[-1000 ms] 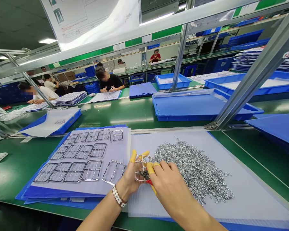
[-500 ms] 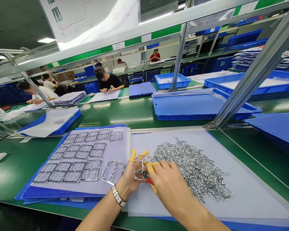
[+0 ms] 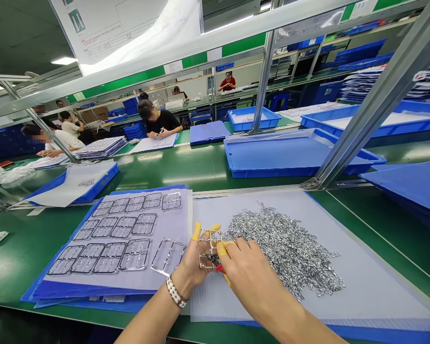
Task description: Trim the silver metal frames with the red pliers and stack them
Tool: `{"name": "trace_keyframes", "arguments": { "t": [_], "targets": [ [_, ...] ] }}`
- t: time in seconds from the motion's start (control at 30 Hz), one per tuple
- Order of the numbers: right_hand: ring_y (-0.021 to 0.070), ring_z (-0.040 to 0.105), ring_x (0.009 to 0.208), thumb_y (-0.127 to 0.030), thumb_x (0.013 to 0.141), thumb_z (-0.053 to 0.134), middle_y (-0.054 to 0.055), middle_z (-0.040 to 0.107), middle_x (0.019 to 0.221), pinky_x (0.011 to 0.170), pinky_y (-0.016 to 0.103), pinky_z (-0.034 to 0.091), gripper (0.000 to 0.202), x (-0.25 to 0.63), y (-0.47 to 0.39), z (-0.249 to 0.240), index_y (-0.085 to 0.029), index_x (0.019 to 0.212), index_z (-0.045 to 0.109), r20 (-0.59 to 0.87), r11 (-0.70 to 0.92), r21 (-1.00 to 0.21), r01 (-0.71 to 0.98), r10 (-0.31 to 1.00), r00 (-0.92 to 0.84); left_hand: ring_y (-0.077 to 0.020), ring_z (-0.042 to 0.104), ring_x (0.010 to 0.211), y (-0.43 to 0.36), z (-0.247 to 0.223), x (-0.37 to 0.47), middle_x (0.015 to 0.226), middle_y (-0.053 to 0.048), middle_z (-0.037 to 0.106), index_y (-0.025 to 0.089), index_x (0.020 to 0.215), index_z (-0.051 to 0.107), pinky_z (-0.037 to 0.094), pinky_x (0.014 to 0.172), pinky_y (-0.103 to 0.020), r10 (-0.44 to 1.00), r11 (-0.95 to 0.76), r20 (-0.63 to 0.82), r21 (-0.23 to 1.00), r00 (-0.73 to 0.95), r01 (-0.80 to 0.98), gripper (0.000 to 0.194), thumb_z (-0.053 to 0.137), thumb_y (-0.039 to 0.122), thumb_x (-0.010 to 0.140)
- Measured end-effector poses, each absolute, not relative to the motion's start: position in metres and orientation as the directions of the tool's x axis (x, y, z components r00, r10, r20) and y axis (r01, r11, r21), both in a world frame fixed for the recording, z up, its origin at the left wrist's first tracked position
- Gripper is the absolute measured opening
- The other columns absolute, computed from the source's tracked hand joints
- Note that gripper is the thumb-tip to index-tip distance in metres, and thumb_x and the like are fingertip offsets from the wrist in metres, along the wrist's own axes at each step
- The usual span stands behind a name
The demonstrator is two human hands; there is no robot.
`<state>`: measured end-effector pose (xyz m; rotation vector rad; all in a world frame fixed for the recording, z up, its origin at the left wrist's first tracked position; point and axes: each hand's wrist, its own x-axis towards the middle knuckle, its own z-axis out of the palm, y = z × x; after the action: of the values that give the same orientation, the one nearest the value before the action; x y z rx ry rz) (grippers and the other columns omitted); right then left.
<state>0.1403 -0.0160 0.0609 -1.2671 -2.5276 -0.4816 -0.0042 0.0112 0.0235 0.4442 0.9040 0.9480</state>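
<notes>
Pale sheeting (image 3: 358,272) lies beneath a shiny, silvery, thin-barred frame (image 3: 211,242).

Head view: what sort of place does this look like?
Probably a factory workshop: a heap of small silvery pieces lies beside rows of silvery frames, and beyond them other people sit or stand at long green benches.
</notes>
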Motion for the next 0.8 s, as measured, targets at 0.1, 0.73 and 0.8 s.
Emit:
{"name": "trace_keyframes", "arguments": {
  "t": [0.1, 0.73, 0.8],
  "targets": [
    [0.0195, 0.052, 0.07, -0.014, 0.067, 0.07, 0.002, 0.06, 0.073, 0.065, 0.035, 0.029, 0.023, 0.146, -0.016, 0.06, -0.019, 0.088, 0.061, 0.408, 0.542, 0.15, 0.827, 0.728, -0.551, -0.0153, 0.057, 0.063, 0.011, 0.024, -0.008, 0.088, -0.009, 0.065, 0.021, 0.132, 0.052, 0.043, 0.05, -0.023, 0.831, 0.555, -0.44, 0.626, 0.339, -0.547, 0.073, 0.04, 0.071, 0.08],
    [0.0192, 0.051, 0.076, -0.023, 0.072, 0.07, 0.002, 0.06, 0.077, 0.067, 0.035, 0.025, 0.021, 0.165, -0.018, 0.048, -0.02, 0.091, 0.061, 0.346, 0.492, 0.097, 0.865, 0.798, -0.493, -0.0189, 0.061, 0.074, 0.012, 0.024, -0.011, 0.103, -0.014, 0.064, 0.017, 0.135, 0.047, 0.052, 0.068, -0.036, 0.834, 0.542, -0.323, 0.636, 0.448, -0.549, 0.07, 0.034, 0.065, 0.086],
    [0.0198, 0.051, 0.077, -0.024, 0.073, 0.069, 0.002, 0.06, 0.077, 0.067, 0.035, 0.025, 0.018, 0.165, -0.018, 0.049, -0.021, 0.089, 0.061, 0.328, 0.495, 0.103, 0.863, 0.802, -0.499, -0.0194, 0.061, 0.075, 0.011, 0.023, -0.011, 0.105, -0.015, 0.064, 0.016, 0.134, 0.049, 0.051, 0.067, -0.036, 0.84, 0.532, -0.331, 0.659, 0.43, -0.532, 0.072, 0.034, 0.067, 0.085]
  ]
}}
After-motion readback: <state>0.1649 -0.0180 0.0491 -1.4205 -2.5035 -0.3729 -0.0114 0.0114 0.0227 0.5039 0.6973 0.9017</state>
